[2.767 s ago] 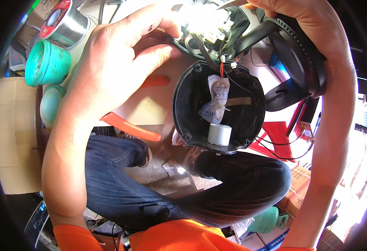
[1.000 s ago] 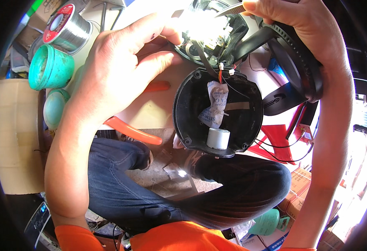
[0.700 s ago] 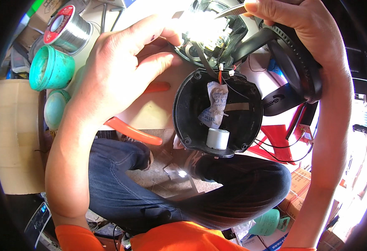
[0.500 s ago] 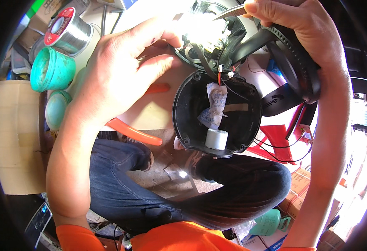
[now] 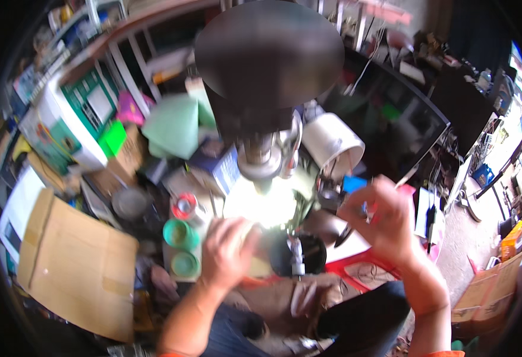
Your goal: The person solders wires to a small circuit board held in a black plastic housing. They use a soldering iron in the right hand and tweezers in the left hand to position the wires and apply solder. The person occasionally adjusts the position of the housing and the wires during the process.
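My left hand [image 5: 231, 253] is raised left of a round black housing [image 5: 315, 254]; motion smears its fingers, and no object shows in it. Inside the housing lies a whitish packet [image 5: 295, 245]. My right hand [image 5: 383, 220] is up to the right, its fingers curled around tweezers, of which a thin pale end [image 5: 406, 176] sticks out above the knuckles. Behind the housing, strong glare [image 5: 261, 205] washes out the work surface and hides most of the opened part there.
A large dark rounded device [image 5: 270, 53] with a metal lower end hangs over the glare. Two green tubs [image 5: 181, 233] and a solder spool [image 5: 185, 206] stand at left, beyond a cardboard sheet [image 5: 79, 262]. A white bucket [image 5: 334, 143] lies behind; a dark screen [image 5: 398, 107] leans farther right.
The view has tilted up and back, bringing the overhead device and cluttered background in. Both hands have come away from the lit part, the right one swinging outward with the tweezers.
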Action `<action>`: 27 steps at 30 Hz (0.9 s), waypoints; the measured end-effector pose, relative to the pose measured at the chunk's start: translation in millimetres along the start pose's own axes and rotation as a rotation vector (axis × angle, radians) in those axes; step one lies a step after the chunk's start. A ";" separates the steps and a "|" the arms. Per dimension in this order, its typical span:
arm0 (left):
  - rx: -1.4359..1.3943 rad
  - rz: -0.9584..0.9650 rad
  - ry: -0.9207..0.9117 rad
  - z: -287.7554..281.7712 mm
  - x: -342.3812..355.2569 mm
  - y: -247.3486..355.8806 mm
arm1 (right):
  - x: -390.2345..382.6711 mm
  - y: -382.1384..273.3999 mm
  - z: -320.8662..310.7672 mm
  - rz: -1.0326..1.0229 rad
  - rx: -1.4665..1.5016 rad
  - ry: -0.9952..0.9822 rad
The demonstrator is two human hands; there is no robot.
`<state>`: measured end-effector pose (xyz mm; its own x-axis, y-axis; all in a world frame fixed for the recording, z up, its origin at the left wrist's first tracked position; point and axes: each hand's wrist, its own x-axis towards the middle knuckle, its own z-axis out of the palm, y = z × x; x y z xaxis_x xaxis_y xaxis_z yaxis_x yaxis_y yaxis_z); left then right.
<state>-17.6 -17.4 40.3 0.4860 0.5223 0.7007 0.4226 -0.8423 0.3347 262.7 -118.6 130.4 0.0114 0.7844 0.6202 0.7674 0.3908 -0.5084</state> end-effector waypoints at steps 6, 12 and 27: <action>-0.086 0.243 -0.030 -10.4 9.6 63.8 | -44.2 -47.9 35.6 -0.344 -0.155 0.010; -0.174 0.308 -0.031 -6.5 4.9 68.1 | -69.1 -54.9 50.4 -0.447 -0.210 0.033; -0.144 -0.048 -0.320 15.6 9.6 -9.0 | -82.9 25.8 -17.1 0.282 0.016 0.552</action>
<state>-4.8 -2.7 34.3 0.6934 0.5575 0.4565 0.3496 -0.8142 0.4635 292.5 -181.8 76.1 0.5455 0.4955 0.6759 0.6770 0.2150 -0.7039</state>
